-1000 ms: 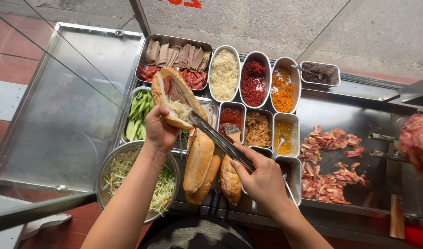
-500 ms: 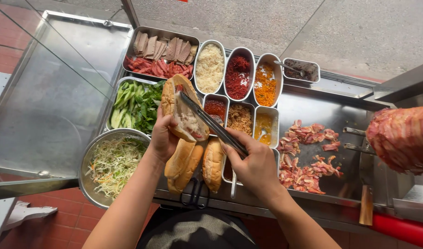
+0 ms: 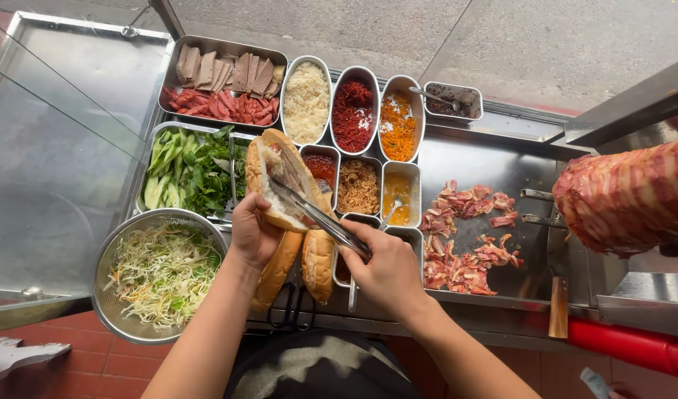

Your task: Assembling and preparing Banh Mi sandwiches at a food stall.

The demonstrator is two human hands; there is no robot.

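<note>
Above the counter's front edge, a split baguette (image 3: 276, 181) is cradled open in the left hand (image 3: 252, 235), fingers wrapped round its crust. Metal tongs (image 3: 317, 214) are pinched shut by the right hand (image 3: 383, 270), tips inside the bread; filling is best pressed deep along the cut while the loaf is kept tilted upward

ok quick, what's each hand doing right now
Left hand: closed around the split-open baguette, holding it up.
Right hand: closed on metal tongs, tips inside the baguette.

- Packages, labels, signs, screens: none visible in the head view.
- All food lies unwrapped in bare metal trays, tubs and a bowl, none carrying a sticker, tag or printed panel.
</note>
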